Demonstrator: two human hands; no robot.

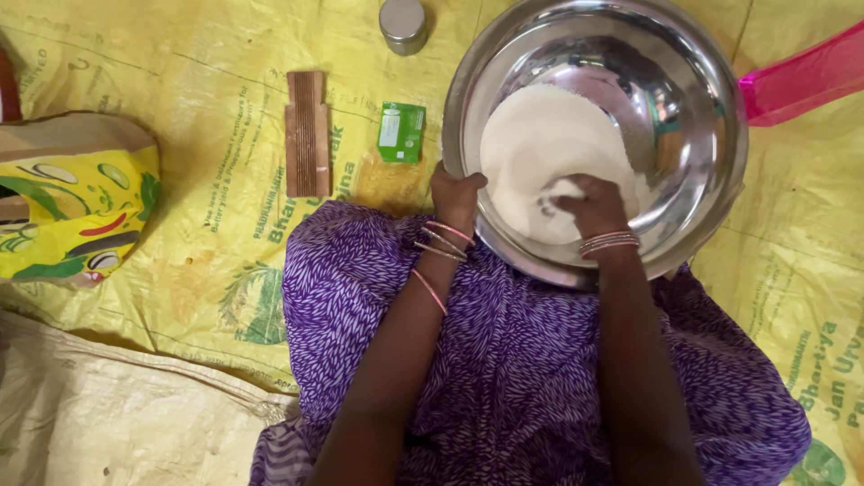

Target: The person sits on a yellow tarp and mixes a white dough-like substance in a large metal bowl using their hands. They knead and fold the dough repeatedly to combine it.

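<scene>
Seated on yellow sheeting (225,135), your left hand (454,193) grips the near rim of the steel bowl (711,99) at your lap while your right hand (589,202), fingers curled, digs into white flour (540,144). The flour looks dry and loose, barely worked. Beyond the bowl's left side: green packet (401,131), ridged wooden board (307,133), small steel container (402,24).

yellow woven mat (225,135), steel bowl (702,135), wooden block (308,133), green packet (401,131)
</scene>
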